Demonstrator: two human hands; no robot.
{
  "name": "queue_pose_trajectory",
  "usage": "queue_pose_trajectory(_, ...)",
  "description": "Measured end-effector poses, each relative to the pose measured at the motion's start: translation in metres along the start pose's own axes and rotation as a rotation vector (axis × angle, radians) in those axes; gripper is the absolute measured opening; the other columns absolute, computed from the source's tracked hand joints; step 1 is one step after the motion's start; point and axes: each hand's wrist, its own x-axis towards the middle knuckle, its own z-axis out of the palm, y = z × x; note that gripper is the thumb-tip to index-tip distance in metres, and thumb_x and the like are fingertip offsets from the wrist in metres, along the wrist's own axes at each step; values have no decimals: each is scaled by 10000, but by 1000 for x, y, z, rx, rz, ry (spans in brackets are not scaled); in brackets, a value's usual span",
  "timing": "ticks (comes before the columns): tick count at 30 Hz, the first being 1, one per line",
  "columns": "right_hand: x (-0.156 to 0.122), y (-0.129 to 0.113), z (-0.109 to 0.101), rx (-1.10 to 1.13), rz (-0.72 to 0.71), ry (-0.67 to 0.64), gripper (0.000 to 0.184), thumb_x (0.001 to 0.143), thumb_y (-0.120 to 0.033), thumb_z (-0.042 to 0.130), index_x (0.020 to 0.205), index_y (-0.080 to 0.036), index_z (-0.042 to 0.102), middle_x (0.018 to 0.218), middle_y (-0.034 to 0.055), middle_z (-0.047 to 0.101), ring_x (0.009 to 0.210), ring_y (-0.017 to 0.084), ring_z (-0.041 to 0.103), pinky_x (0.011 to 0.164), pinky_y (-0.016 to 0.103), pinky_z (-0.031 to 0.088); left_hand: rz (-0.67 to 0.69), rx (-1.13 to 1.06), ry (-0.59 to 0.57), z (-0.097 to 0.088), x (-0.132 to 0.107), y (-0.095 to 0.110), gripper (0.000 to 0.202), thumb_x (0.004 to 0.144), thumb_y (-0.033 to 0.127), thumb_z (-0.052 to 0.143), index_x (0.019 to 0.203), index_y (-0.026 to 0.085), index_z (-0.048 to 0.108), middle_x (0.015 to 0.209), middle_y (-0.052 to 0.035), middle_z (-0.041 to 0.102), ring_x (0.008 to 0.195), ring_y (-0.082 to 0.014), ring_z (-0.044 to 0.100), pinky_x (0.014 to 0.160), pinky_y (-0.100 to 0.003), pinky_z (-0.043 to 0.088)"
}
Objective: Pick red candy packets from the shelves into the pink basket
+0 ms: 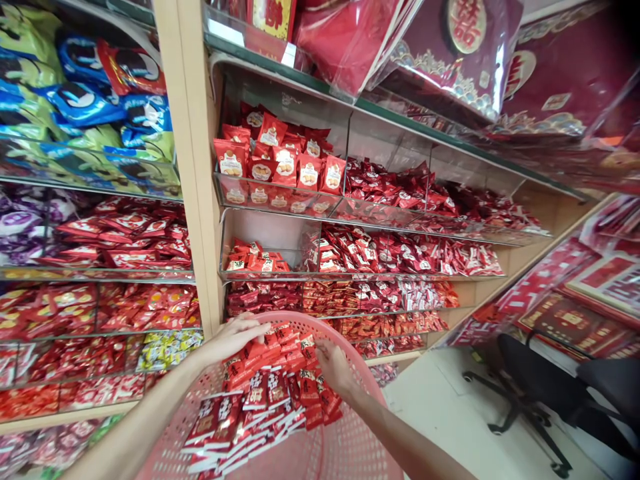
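A pink plastic mesh basket (pixel 325 328) sits low in front of me, heaped with red-and-white wrapped packets (pixel 260 407). My left hand (pixel 233 338) lies over the basket's near-left rim, its fingers curled against the top of the heap. Reaching in from the right, my right hand (pixel 333 365) has its fingers down among the packets. Whether those fingers hold any packet is hidden by the heap. Both forearms run up from the bottom of the view.
Wooden shelving with clear acrylic bins (pixel 270 243) of red packets stands directly ahead, beside a wooden upright (pixel 193 153). Blue and green bags (pixel 83 110) fill the upper left. Red packaged goods (pixel 450 60) line the top right. A black office chair (pixel 535 380) stands on the pale floor (pixel 440 407).
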Motion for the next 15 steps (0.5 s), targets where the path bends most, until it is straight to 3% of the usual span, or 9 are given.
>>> queue_pose_trajectory(2,-1,-1,0,-54,-6,-11,269,831,-284,399,950,-135,589,929,105,624,776,193,600,711,306,478,-11,11,-7,0,0,0,500,747,635,426,650,205,662,863,8,641,874,-191,545,873,-274,385)
queue_pose_trajectory(5,-4,-6,-1,-162,-9,-33,273,849,-272,352,892,-146,590,778,59,611,552,140,547,546,252,428,-22,48,-18,0,1,0,497,777,619,404,657,207,655,882,13,637,889,-189,540,904,-285,359)
queue_pose_trajectory(10,-7,-15,-2,-426,-78,9,280,859,-254,363,686,-163,564,657,44,587,626,152,543,595,239,367,-9,53,-3,0,3,-6,485,784,602,406,641,209,651,882,16,635,949,-201,525,940,-300,322)
queue_pose_trajectory(15,-10,-32,-7,-564,-38,55,261,865,-314,387,819,-153,586,778,85,630,732,188,577,638,264,363,49,16,1,-2,6,-15,469,772,592,423,628,212,659,832,2,653,963,-213,519,936,-305,327)
